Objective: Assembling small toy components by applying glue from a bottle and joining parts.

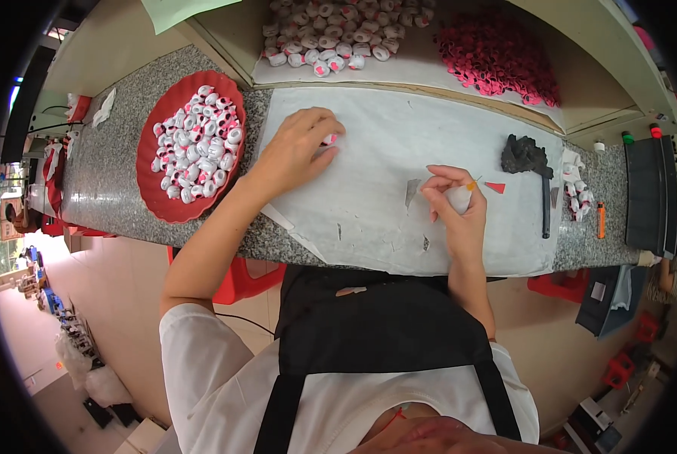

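My left hand [302, 150] is curled over the white paper sheet [368, 136], closed around a small white-and-pink piece [330, 140] that is mostly hidden by the fingers. My right hand [459, 212], over the sheet's right part, grips a small white squeeze bottle [458, 199] with an orange needle tip pointing up and away. Just right of that tip lies a red triangular scrap [495, 188]. A grey flat scrap [412, 192] sits left of the right hand's fingers. To the left, a red scalloped tray [150, 170] holds many white-and-pink pieces like the one in my left hand.
Shelves at the back hold a pile of white pieces [331, 34] and a heap of pink pieces [497, 57]. At right are a black crumpled lump [526, 156], a dark pen-like stick [546, 208], an orange lighter-like object [601, 220] and a dark bin [648, 193].
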Demonstrator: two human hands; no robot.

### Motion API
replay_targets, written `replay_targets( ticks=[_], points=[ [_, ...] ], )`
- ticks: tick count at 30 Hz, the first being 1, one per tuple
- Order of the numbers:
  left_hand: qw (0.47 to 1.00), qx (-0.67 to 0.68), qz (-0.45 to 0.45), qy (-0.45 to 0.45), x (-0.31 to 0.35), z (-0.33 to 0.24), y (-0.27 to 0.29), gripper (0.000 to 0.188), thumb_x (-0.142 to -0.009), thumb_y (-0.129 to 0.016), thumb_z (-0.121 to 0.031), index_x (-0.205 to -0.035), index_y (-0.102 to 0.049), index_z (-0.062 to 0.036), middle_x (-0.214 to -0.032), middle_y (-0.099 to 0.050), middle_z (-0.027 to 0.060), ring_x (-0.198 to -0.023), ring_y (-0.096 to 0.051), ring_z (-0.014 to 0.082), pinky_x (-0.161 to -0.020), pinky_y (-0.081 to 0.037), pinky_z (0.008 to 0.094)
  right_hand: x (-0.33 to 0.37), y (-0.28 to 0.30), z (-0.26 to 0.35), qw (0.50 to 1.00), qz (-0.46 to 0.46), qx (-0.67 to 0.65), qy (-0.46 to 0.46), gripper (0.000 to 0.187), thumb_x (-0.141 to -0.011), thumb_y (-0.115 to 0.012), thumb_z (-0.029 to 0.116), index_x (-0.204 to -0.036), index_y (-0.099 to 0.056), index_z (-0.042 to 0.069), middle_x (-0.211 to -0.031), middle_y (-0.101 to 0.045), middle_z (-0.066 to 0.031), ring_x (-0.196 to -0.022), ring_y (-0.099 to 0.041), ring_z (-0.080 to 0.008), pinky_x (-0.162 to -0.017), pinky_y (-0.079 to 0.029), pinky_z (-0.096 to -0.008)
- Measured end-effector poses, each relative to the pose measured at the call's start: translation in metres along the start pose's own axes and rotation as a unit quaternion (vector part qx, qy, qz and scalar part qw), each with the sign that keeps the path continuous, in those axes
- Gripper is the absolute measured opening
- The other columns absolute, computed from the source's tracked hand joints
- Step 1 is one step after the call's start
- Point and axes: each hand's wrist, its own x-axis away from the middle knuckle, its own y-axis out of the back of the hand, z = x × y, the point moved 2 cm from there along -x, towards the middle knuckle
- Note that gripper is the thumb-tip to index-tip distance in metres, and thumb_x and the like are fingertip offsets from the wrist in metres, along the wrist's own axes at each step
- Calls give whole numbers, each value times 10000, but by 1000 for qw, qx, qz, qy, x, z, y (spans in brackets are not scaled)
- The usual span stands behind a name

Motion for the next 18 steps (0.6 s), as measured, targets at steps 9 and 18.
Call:
replay_targets(
  ticks=[9, 18],
  points=[
    [963, -212, -161, -37, -104, 24, -24, 214, -662, -548, -76, -876, -539, -89, -829, -521, 43, -837, -465, 223, -741, -370, 316, 0, 2, -4, 995, -28, -16, 92, 468, -649, -485, -18, -1076, -304, 46, -932, -409, -102, -561, -413, -91, -406, -343, -181],
    [960, -195, -195, -57, -98, 17, -22, 267, -640, -581, -69, -902, -535, -100, -810, -525, 43, -763, -496, 209, -681, -411, 305, 2, -1, -3, 987, -6, -109, 120, 341, -691, -400, 25, -1018, -303, 34, -1013, -366, -122, -698, -489, -195, -470, -448, -272]
  ],
)
